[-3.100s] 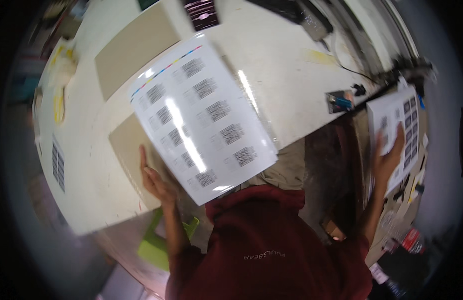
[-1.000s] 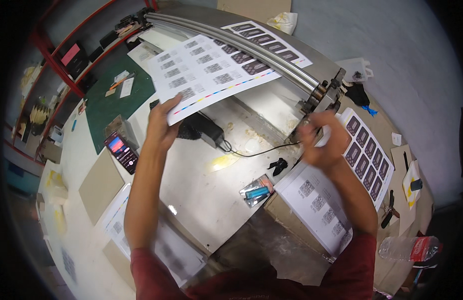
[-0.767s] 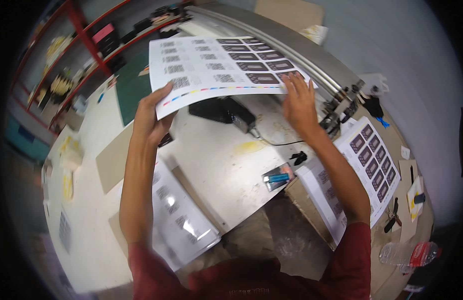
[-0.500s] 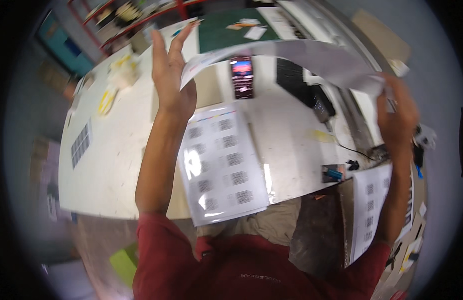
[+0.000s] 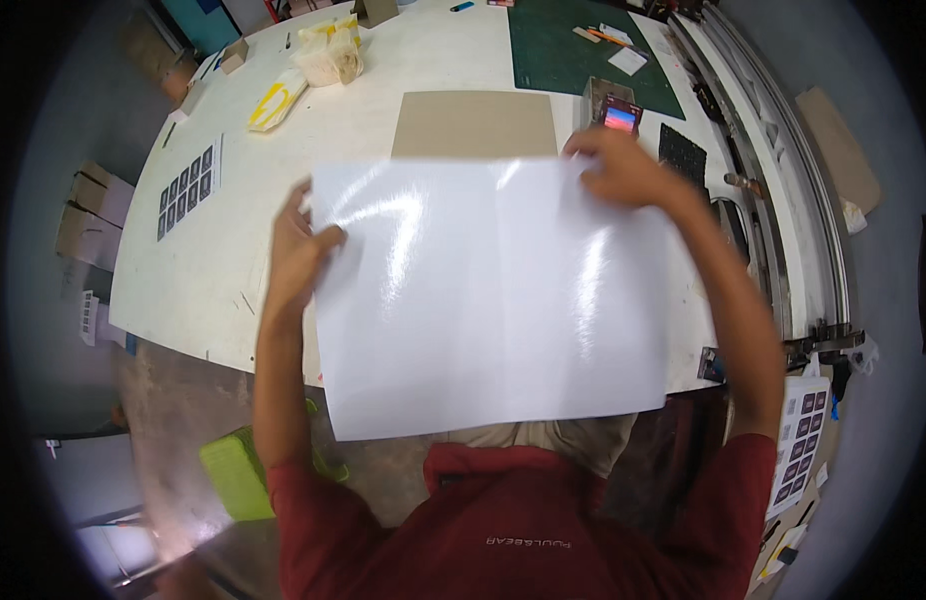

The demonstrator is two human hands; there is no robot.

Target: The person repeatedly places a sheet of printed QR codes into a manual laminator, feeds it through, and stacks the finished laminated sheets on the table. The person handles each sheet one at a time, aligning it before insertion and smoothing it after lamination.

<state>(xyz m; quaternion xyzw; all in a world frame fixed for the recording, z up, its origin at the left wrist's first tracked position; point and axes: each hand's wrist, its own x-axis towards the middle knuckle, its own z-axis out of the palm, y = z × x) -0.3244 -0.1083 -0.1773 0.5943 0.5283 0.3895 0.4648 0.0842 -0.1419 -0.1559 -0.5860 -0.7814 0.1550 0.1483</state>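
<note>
A large glossy white sheet (image 5: 453, 300) lies spread in front of me, reaching past the table's near edge over my lap. My left hand (image 5: 301, 245) pinches its left edge near the upper corner, thumb on top and fingers behind. At the upper right corner, my right hand (image 5: 623, 168) is closed on the sheet, its fingertips at the far edge. Beyond that edge shows a flat grey-beige board (image 5: 473, 122), partly covered by the sheet. Whatever else lies beneath the sheet is hidden.
A phone with a lit screen (image 5: 620, 116) leans beside my right hand, near a green cutting mat (image 5: 553, 60). A long metal rail (image 5: 773, 150) borders the table (image 5: 223, 290) on the right. Printed label sheets lie at far left (image 5: 191, 188) and lower right (image 5: 798, 440).
The raised, curved sheet has come down flat, hiding the sheet of printed codes. My left hand has gone from outstretched fingers to a grip; my right hand has moved inward. The view has shifted.
</note>
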